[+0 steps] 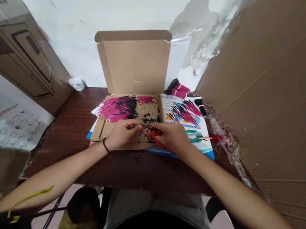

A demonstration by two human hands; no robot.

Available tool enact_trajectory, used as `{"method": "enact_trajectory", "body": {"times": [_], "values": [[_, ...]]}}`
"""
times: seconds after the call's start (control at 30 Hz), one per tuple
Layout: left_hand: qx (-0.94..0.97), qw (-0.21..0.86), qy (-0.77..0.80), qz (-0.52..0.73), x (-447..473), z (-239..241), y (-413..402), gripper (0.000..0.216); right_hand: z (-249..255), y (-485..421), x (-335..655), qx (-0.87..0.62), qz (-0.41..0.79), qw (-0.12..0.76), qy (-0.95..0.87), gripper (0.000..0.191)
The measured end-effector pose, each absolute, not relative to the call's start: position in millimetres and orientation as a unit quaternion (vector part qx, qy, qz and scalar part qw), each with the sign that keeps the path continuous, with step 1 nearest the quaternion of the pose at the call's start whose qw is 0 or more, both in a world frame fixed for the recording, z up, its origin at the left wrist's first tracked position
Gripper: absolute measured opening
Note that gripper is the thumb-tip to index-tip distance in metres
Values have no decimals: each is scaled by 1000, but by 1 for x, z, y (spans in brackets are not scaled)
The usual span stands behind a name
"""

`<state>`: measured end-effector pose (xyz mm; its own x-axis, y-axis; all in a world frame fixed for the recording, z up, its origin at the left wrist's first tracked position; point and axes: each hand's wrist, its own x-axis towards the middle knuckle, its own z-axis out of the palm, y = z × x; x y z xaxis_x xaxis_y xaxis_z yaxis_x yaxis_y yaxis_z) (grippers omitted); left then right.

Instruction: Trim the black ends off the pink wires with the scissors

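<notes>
Over an opened cardboard box [138,63], my two hands meet near the middle. My right hand [174,135] is closed around red-handled scissors [158,139], whose blades point left toward my other hand. The fingertips of my left hand [127,130] are pinched together at the blades; what they hold is too small to make out. Beside that hand, a heap of pink-and-black thin pieces [119,107], like short wires or tubes, lies in the box. Small black cut bits [148,119] are scattered on the cardboard under the scissors.
More pink-and-black pieces [188,112] lie on a printed sheet [205,133] at the right. Bundled pieces [178,88] stand behind it. A large cardboard panel [277,92] walls the right side, and a printed carton [30,58] the left. The brown table's front edge [129,183] is near my body.
</notes>
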<state>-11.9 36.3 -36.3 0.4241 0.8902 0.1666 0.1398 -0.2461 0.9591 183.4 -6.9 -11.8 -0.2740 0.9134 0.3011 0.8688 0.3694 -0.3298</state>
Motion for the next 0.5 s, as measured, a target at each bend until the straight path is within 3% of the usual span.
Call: {"method": "enact_trajectory", "body": {"times": [0.5], "values": [[672, 500, 368, 403, -10, -35, 36, 31, -11, -7, 184, -542, 71, 278, -790, 32]]}}
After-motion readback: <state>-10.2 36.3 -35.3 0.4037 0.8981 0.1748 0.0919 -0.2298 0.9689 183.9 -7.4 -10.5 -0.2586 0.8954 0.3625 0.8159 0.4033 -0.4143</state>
